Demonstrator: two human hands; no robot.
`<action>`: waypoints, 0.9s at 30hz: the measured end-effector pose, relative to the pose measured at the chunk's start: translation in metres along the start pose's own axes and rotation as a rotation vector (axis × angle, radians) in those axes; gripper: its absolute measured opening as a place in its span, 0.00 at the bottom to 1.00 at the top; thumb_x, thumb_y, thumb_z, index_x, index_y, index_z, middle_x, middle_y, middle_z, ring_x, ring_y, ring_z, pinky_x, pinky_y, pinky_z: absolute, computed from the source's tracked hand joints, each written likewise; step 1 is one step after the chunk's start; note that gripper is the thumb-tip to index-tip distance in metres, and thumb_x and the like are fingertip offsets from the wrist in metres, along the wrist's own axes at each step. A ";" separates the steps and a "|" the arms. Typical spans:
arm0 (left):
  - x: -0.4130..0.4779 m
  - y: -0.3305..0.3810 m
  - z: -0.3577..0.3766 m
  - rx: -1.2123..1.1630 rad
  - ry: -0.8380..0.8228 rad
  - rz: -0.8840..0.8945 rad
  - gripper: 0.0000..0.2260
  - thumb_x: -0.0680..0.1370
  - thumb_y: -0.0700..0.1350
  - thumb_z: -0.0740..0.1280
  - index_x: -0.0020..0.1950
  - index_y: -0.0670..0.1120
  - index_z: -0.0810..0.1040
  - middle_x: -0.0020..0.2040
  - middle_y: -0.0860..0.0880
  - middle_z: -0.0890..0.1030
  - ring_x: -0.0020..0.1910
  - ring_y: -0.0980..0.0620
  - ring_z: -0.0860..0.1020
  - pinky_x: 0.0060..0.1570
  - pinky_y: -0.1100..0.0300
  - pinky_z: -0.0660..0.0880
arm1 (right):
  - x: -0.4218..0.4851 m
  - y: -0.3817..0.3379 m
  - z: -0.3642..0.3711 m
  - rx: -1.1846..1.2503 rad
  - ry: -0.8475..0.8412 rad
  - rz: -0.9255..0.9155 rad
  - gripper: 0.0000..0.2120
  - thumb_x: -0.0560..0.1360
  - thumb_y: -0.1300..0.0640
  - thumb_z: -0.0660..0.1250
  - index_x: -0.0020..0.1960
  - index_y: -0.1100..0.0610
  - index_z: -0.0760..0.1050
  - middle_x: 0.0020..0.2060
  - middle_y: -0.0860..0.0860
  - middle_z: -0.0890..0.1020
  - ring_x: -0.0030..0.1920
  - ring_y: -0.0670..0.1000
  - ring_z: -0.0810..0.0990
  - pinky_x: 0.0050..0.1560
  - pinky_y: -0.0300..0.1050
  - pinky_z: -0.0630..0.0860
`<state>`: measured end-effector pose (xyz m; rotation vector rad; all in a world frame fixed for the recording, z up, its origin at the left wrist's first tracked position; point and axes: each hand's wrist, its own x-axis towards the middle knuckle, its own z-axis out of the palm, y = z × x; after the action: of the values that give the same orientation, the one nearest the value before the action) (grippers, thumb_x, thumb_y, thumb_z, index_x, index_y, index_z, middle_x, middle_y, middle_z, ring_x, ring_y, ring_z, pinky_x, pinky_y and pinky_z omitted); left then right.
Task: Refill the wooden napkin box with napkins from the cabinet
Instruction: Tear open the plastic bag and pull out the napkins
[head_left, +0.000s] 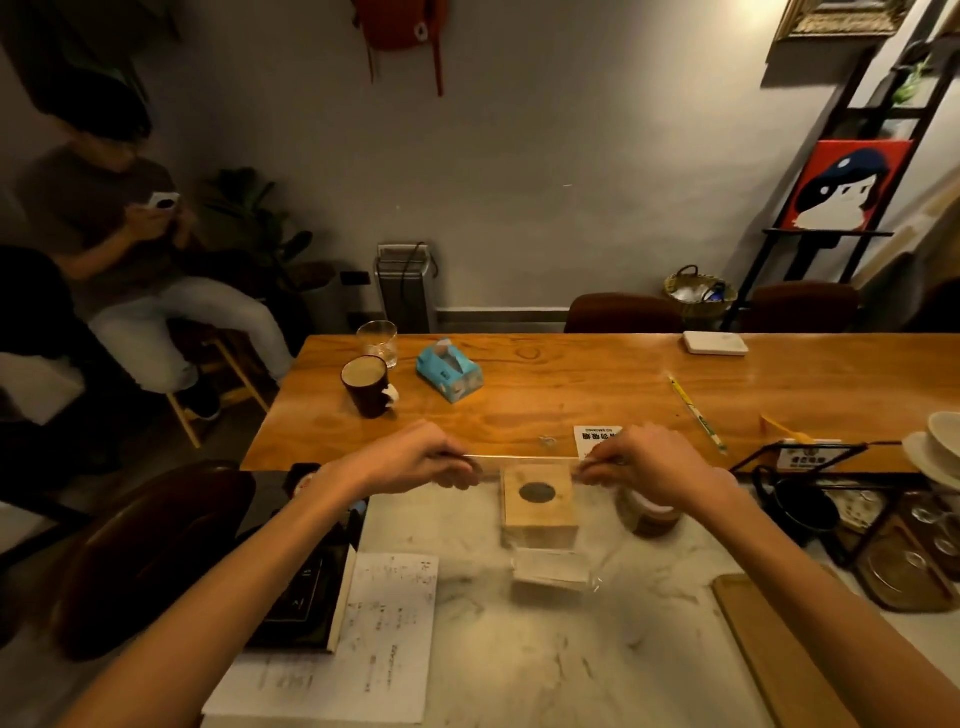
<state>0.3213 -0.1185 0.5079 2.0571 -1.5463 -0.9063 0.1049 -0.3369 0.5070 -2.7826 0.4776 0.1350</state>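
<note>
Marble counter (649, 649) bears wooden napkin box (539, 505), label-free.

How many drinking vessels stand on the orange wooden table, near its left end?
2. A dark mug stands near the table's left end. A clear glass stands just behind it, beside the blue tissue pack. More cups at the right edge are partly cut off.

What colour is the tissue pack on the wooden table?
Light blue tissue pack, clearest in the head view.
</note>
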 end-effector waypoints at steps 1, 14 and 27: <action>-0.002 0.001 -0.006 -0.024 0.021 0.014 0.11 0.80 0.43 0.64 0.59 0.46 0.81 0.51 0.52 0.85 0.49 0.60 0.82 0.53 0.58 0.81 | 0.001 0.000 -0.007 0.055 -0.014 0.006 0.10 0.74 0.45 0.68 0.53 0.44 0.83 0.46 0.40 0.85 0.41 0.37 0.79 0.37 0.31 0.73; 0.004 0.062 -0.187 -0.272 0.432 0.292 0.11 0.74 0.38 0.69 0.56 0.38 0.83 0.48 0.44 0.87 0.47 0.48 0.85 0.47 0.60 0.82 | 0.034 -0.014 -0.191 0.728 0.257 -0.162 0.11 0.75 0.61 0.69 0.56 0.60 0.83 0.45 0.57 0.87 0.44 0.53 0.86 0.45 0.42 0.82; 0.021 0.096 -0.227 -0.803 0.642 0.470 0.11 0.77 0.37 0.67 0.58 0.36 0.80 0.49 0.41 0.86 0.46 0.47 0.85 0.44 0.59 0.82 | 0.050 -0.006 -0.261 0.869 0.549 -0.194 0.13 0.75 0.53 0.67 0.55 0.57 0.82 0.46 0.59 0.86 0.47 0.56 0.86 0.46 0.46 0.84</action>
<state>0.4195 -0.1802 0.7268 1.1617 -0.9965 -0.4807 0.1644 -0.4313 0.7483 -1.9467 0.2786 -0.7207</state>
